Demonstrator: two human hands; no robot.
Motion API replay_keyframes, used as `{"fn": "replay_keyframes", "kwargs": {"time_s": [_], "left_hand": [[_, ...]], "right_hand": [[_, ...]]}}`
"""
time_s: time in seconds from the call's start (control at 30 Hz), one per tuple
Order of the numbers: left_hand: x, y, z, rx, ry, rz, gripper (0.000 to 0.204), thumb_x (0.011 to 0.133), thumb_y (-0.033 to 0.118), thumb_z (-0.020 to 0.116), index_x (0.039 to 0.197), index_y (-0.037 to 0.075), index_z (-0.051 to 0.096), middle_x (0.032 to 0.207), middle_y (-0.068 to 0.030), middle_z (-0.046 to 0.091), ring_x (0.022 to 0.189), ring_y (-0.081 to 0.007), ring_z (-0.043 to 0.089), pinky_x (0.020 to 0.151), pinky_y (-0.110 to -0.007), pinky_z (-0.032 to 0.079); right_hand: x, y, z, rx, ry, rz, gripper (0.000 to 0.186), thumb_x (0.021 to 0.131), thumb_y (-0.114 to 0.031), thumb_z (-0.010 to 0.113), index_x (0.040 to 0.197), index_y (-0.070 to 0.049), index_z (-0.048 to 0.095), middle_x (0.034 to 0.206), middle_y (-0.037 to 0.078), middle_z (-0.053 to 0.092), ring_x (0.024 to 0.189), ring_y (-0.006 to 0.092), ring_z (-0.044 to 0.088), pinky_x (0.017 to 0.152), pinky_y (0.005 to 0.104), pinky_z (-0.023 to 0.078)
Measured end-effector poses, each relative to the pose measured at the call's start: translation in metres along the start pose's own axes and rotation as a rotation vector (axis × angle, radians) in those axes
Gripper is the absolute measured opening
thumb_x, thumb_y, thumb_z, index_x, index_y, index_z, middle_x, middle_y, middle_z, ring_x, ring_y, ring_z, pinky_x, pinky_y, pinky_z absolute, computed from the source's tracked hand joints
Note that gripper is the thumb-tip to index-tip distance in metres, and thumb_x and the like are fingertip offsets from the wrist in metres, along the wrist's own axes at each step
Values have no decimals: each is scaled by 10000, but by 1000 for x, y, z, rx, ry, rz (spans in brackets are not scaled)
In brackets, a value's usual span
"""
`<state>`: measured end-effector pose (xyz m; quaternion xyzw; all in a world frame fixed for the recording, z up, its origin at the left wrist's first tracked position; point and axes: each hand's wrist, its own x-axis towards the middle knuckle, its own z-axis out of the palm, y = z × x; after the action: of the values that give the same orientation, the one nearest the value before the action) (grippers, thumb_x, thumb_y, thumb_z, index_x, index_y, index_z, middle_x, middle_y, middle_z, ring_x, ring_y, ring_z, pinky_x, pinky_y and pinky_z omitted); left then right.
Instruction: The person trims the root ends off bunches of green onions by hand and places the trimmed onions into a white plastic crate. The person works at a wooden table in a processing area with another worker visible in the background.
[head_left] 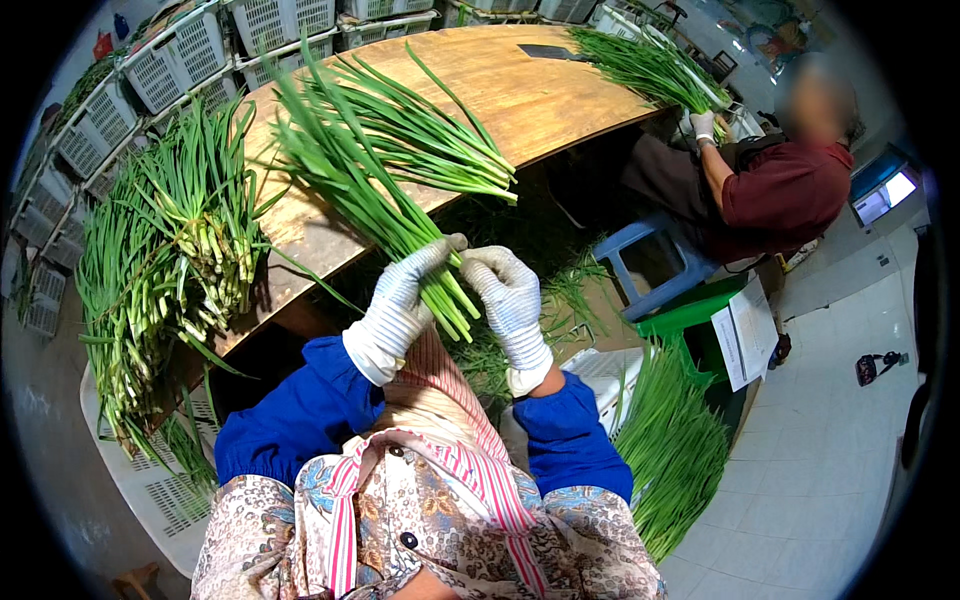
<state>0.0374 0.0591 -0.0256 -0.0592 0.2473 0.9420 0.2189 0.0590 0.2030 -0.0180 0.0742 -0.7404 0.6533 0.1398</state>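
Bunch of greens (pixel 385 210) slants over the near edge of the table (pixel 540 110), clasped in your left hand (pixel 400 295). Your right hand (pixel 508 295) curls beside the stems, grip unclear; blue stool (pixel 672 292) farther right.

1 green stalk bunch (pixel 372 198), slanting

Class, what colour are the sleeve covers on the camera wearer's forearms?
The sleeve covers are plain bright blue, best seen in the head view.

On the table (pixel 540 115), a pile (pixel 205 205) at left, a bunch (pixel 445 155) to its right; behind the table, crates (pixel 178 60); before it, right, a stool (pixel 692 268).
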Motion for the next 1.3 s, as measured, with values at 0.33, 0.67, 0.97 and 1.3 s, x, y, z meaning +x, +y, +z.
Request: {"fn": "replay_keyframes", "kwargs": {"time_s": [0.33, 0.67, 0.97, 1.3], "left_hand": [[-7, 40, 11, -112, -110, 154, 254, 825, 105, 636, 1047, -8, 589, 1017, -170, 626, 937, -297, 613, 879, -426, 503], [-10, 52, 3, -217, -130, 159, 232, 820, -4, 586, 1047, 17, 546, 846, -124, 616, 663, -250, 626, 813, -442, 528], [-14, 56, -5, -241, -98, 168, 243, 837, -1, 571, 1075, 19, 526, 823, -92, 575, 661, -210, 585, 782, -368, 470], [-15, 47, -3, -166, 33, 158, 231, 832, 32, 605, 1052, 23, 534, 944, -139, 622, 771, -278, 635, 778, -448, 541]], "right_hand": [[-13, 20, -61, -668, -264, 354, 257, 836, -311, 555, 872, -80, 661, 798, 119, 658, 707, 277, 631, 685, 376, 502], [79, -42, -26, -1207, 27, -718, 295, 715, -240, 708, 967, -148, 583, 828, 58, 566, 764, 266, 553, 647, 398, 441], [120, -36, -19, -1581, -204, -559, 96, 749, -222, 632, 769, -128, 629, 768, 67, 601, 757, 244, 601, 627, 400, 451], [123, -28, -24, -1638, -132, -569, 139, 712, -225, 676, 768, -113, 618, 767, 73, 592, 781, 276, 603, 636, 404, 469]]}}
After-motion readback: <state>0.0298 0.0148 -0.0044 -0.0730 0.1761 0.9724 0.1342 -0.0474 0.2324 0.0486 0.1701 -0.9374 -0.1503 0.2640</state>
